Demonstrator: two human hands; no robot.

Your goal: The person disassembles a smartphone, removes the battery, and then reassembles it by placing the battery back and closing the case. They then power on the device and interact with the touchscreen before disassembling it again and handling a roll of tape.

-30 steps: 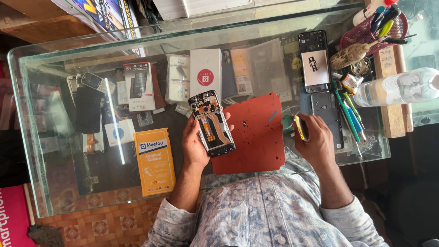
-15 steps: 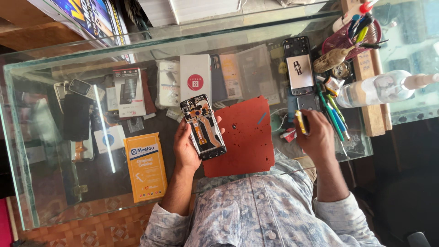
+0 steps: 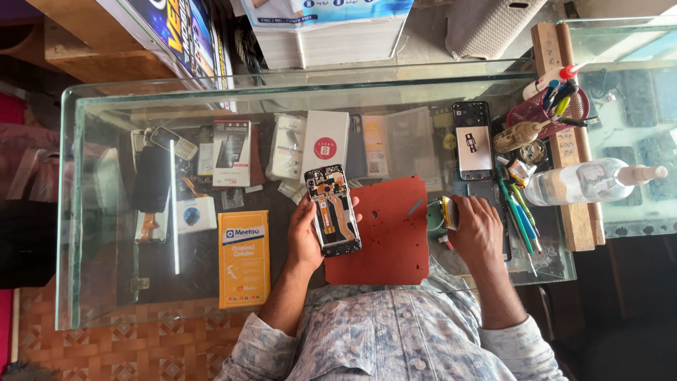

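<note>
My left hand [image 3: 305, 236] holds an opened phone [image 3: 333, 209] with its back off, circuit board and orange flex cable showing, over the left edge of a red work mat [image 3: 391, 240]. My right hand [image 3: 479, 226] rests at the mat's right side, fingers closed on a small flat yellow and black part [image 3: 449, 212]. Both hands are above a glass counter [image 3: 113, 106].
Another dark phone [image 3: 473, 140] with a white sticker lies behind my right hand. Pens and tools [image 3: 518, 212], a clear plastic bottle [image 3: 589, 181] and a red basket [image 3: 553, 109] crowd the right. Boxes and phone cases, including an orange box [image 3: 243, 257], sit under the glass.
The view has shifted, so the whole counter sits lower and more to the left in frame. Both hands keep their hold and stay in about the same places on the mat.
</note>
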